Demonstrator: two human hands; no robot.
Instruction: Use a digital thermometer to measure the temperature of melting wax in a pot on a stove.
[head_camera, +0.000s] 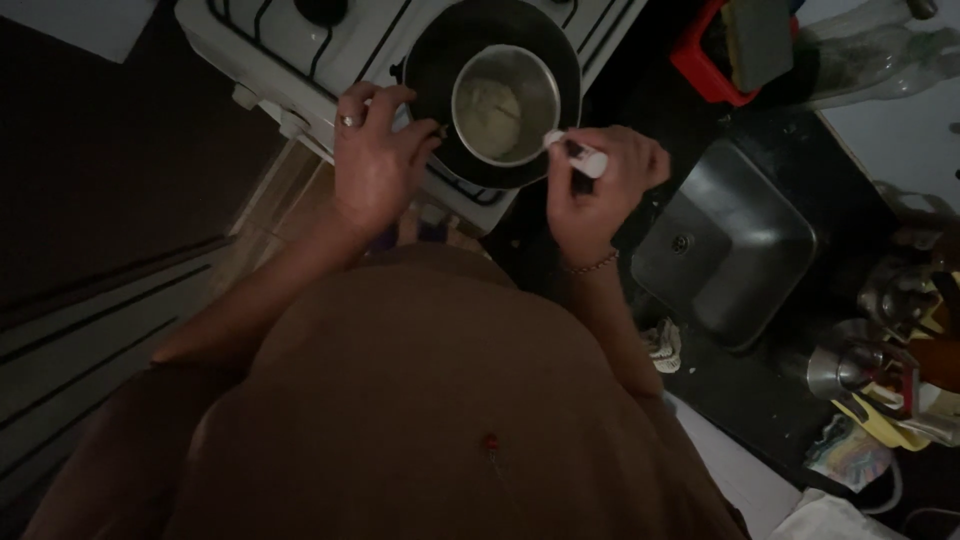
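A small steel pot (505, 103) with pale dough-like food inside sits in a black pan (440, 50) on a white gas stove (300, 60). My left hand (375, 155), wearing a ring, rests on the pan's near rim. My right hand (600, 180) grips a white handle (578, 155) whose tip touches the pot's right rim.
A steel sink (725, 240) lies in the dark counter to the right. Metal vessels (850, 365) and cloths crowd the far right. A red box with a sponge (735, 45) stands behind the sink. My brown garment fills the lower middle.
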